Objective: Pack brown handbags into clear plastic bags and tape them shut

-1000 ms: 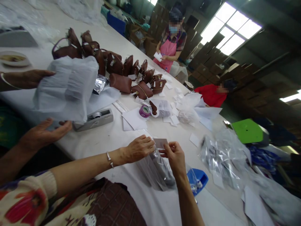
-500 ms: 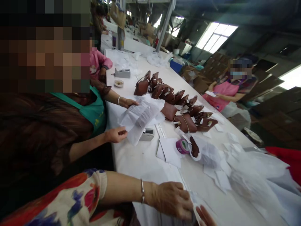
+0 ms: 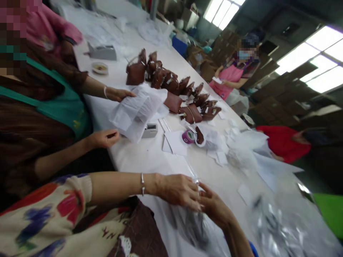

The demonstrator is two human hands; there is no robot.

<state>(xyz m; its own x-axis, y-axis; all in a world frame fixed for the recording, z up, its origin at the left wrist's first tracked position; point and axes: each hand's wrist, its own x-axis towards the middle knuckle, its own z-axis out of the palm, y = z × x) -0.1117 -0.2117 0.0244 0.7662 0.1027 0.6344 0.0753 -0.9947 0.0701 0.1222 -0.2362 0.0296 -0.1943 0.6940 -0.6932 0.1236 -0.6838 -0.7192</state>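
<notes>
My left hand (image 3: 178, 189), with a bracelet at the wrist, reaches in from the left with its fingers closed and bent down. My right hand (image 3: 214, 207) comes from the lower right and meets it, thumb and fingers pinched together. Both hold the top of a clear plastic bag (image 3: 199, 232) with something greyish and blurred inside, low over the white table (image 3: 134, 157). Their fingertips overlap, so the exact grip is partly hidden.
Brown bags (image 3: 190, 113) stand in rows along the table beyond a purple tape roll (image 3: 188, 136), a tape dispenser (image 3: 150, 131) and white cards (image 3: 175, 142). Clear plastic (image 3: 278, 228) lies at right. A co-worker's hands (image 3: 122, 94) handle a white wrapped packet (image 3: 139, 110).
The view has swung right and down. My right hand has come further into view and met my left at the bag. The person in red and a green surface now show at right.
</notes>
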